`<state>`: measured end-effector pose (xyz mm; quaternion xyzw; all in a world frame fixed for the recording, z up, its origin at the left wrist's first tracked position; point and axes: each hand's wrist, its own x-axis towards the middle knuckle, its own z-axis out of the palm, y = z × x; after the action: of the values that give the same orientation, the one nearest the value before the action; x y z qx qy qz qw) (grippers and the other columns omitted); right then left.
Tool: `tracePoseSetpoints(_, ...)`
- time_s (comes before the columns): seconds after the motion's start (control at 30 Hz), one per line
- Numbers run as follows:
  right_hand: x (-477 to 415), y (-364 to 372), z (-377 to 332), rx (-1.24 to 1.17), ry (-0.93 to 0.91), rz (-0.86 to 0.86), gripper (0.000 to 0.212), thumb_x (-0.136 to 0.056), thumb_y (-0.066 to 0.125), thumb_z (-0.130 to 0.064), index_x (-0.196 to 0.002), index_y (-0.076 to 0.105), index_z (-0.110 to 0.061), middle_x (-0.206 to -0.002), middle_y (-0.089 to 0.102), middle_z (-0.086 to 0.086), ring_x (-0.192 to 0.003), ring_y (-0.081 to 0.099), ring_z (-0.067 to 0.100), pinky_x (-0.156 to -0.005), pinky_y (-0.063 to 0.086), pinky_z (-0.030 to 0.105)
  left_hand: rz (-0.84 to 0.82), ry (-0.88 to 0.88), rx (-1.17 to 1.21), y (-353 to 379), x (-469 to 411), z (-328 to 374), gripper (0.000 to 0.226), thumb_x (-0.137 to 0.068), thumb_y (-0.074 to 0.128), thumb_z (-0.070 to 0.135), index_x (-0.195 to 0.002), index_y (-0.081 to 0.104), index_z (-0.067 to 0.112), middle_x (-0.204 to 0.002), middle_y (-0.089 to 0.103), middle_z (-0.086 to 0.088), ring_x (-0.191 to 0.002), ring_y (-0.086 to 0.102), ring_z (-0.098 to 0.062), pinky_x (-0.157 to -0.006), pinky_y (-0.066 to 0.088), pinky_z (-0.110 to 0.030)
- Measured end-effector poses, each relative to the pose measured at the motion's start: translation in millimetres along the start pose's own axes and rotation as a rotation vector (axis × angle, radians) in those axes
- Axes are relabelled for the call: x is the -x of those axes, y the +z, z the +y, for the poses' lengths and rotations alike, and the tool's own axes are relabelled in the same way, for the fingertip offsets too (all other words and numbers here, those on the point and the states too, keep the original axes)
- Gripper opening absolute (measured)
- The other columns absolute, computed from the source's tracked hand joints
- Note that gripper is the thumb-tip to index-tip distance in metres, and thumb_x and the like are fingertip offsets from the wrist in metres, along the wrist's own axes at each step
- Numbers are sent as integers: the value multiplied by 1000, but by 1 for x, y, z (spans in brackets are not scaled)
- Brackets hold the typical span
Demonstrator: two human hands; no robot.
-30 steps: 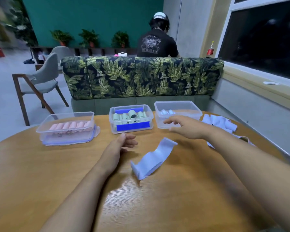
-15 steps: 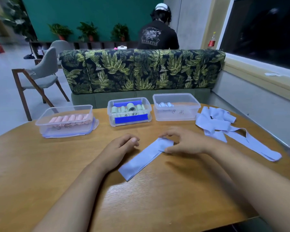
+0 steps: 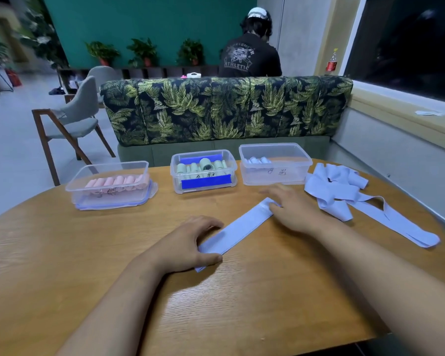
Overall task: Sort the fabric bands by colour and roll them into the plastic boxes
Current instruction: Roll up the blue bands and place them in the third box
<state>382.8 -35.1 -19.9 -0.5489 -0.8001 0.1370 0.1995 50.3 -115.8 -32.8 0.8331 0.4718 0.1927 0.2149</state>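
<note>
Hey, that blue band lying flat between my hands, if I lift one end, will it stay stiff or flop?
Probably flop: the blue band lies limp on the table, and the loose bands to its right sag in soft folds. It looks thin, so likely light.

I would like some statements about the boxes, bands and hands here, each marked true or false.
1. The left box holds pink rolls. True.
2. The middle box is empty. False: it holds green rolls.
3. The left hand and the right hand both touch the flat band. True.
4. The pile of loose bands lies left of the boxes. False: the pile lies right of the right box.
5. The right box is full. False: only a few blue rolls lie in it.
</note>
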Motion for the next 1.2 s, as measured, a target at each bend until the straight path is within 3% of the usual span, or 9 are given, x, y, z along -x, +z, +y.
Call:
tracePoseSetpoints(0.17,-6,4,-10,88,-69,-145,41,-107,43,-35,-144,58,-42,-145,56,-21,-136,43,7,-116,33,34,55,53,-87,-2,-2,-4,62,-78,76,42,-137,58,38,-134,57,28,-129,49,2,-111,41,-25)
tracePoseSetpoints(0.3,13,3,-25,137,-76,-68,28,-107,40,-46,-119,65,-41,-108,65,-25,-108,53,7,-96,38,34,286,6,-262,-2,-6,-18,52,-81,62,31,-133,61,33,-131,61,17,-128,53,-12,-109,39,-32)
tracePoseSetpoints(0.37,33,4,-35,21,-45,-50,23,-107,45,-43,-102,66,-37,-89,68,-22,-91,60,5,-83,43,35,394,-88,-260,2,-7,-24,44,-84,62,25,-128,62,31,-126,62,14,-121,54,-16,-104,43,-37)
tracePoseSetpoints(0.47,71,11,-53,-231,-32,-77,19,-107,52,-31,-102,70,-33,-79,73,-15,-79,66,5,-76,50,31,477,-235,-242,8,-10,-28,20,-89,69,27,-109,64,28,-109,61,12,-109,54,-17,-95,48,-40)
tracePoseSetpoints(0.6,108,19,-76,-475,-60,-126,19,-107,57,-16,-104,74,-24,-79,78,-6,-84,71,3,-81,48,18,416,-267,-283,14,-14,-24,7,-97,65,35,-96,68,29,-94,56,10,-102,56,-19,-88,49,-42)
tracePoseSetpoints(0.77,127,23,-81,-508,-94,-192,18,-99,63,-12,-102,75,-26,-87,80,-11,-97,74,7,-99,53,33,321,-175,-249,17,-4,-15,21,-104,59,36,-118,74,38,-115,62,16,-113,53,-12,-98,46,-38)
tracePoseSetpoints(0.93,142,23,-85,-502,-100,-189,18,-98,66,-15,-101,76,-29,-91,80,-16,-94,75,11,-96,55,35,264,-180,-273,26,12,-2,34,-107,51,39,-138,66,38,-132,59,16,-124,53,-11,-105,45,-38)
tracePoseSetpoints(1.07,157,28,-83,-486,-110,-90,18,-96,70,-17,-99,78,-33,-92,77,-20,-90,72,7,-88,55,29,306,-217,-264,35,31,14,30,-106,52,37,-131,66,33,-130,61,15,-120,55,-12,-103,47,-38)
tracePoseSetpoints(1.2,163,33,-80,-359,-258,-33,14,-93,75,-25,-103,78,-35,-102,70,-25,-105,65,8,-94,50,26,330,-187,-221,45,62,37,20,-104,54,36,-120,65,35,-120,61,20,-115,56,-9,-101,47,-37)
